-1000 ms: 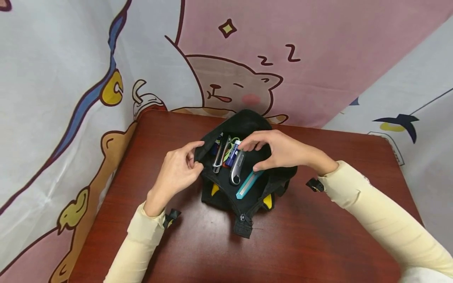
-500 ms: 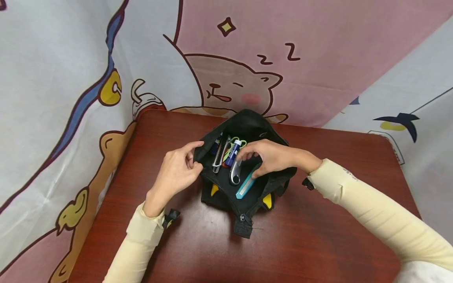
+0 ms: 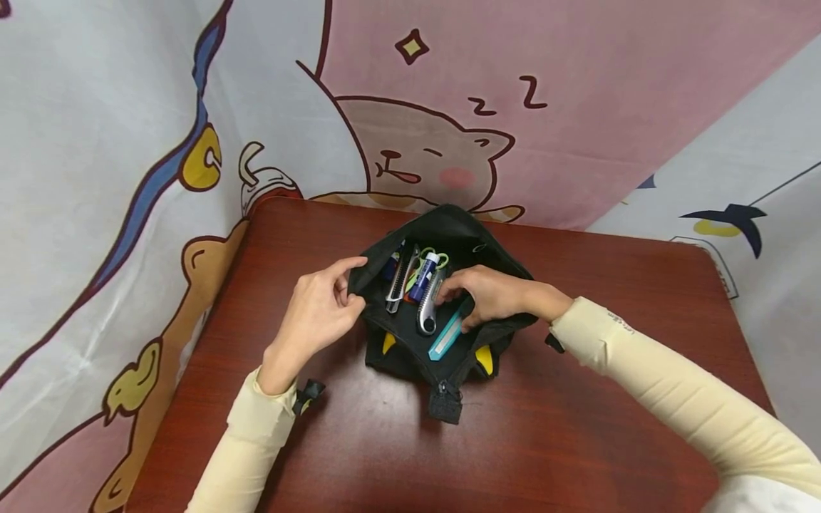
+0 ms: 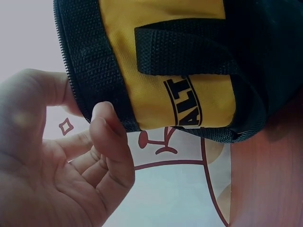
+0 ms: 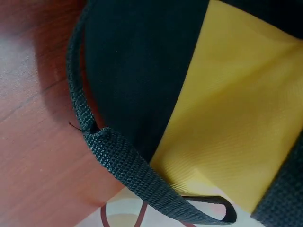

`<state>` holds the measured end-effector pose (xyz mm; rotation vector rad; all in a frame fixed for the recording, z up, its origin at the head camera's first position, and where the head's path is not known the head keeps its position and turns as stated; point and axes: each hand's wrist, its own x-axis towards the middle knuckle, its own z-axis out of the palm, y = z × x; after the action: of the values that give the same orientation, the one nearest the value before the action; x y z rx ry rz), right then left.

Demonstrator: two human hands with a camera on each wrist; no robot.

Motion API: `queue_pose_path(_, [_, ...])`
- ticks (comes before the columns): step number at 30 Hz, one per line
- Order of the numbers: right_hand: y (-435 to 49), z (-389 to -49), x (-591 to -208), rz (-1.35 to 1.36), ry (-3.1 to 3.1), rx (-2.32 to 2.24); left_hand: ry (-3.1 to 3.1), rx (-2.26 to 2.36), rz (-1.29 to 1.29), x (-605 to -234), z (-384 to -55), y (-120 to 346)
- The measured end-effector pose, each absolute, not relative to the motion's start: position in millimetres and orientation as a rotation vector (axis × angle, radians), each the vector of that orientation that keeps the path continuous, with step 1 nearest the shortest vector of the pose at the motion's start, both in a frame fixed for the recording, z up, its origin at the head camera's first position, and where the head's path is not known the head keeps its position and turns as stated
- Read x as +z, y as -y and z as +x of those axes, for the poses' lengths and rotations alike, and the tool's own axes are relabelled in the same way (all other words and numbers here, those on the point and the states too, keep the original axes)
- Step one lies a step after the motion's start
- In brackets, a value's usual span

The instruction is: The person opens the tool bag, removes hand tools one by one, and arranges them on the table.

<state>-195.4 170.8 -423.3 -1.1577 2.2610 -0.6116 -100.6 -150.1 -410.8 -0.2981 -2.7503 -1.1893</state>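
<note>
A black and yellow tool bag stands unzipped on the table, its mouth spread wide. My left hand pinches its left rim; the left wrist view shows thumb and fingers at the zippered edge. My right hand reaches inside, thumb and fingers bent and apart over the upper end of a teal utility knife. Its fingertips come close beside a silver utility knife. Further left lie a blue glue stick, green-handled scissors and a dark snap-off knife.
The bag stands toward the back of a reddish-brown wooden table. Cartoon-printed curtains hang behind and at the sides. A webbing strap loops off the bag's side, and a zipper end tab sticks out in front.
My right hand has moved lower into the bag, uncovering the scissors and the top of the glue stick. My left hand keeps its pinch on the rim. The knives lie where they were.
</note>
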Motion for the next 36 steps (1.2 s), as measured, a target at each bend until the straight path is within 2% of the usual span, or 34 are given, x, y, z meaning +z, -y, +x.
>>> queue_pose_path(22, [-161.3, -204.4, -453.2, -1.037, -2.325, -0.409, 2.780, -1.199, -0.267, -412.6, -100.2, 153.6])
queue_pose_path(36, [-160.9, -204.1, -472.0, -1.149, -2.369, -0.382, 2.781, -1.171, -0.253, -416.0, -102.3, 154.6])
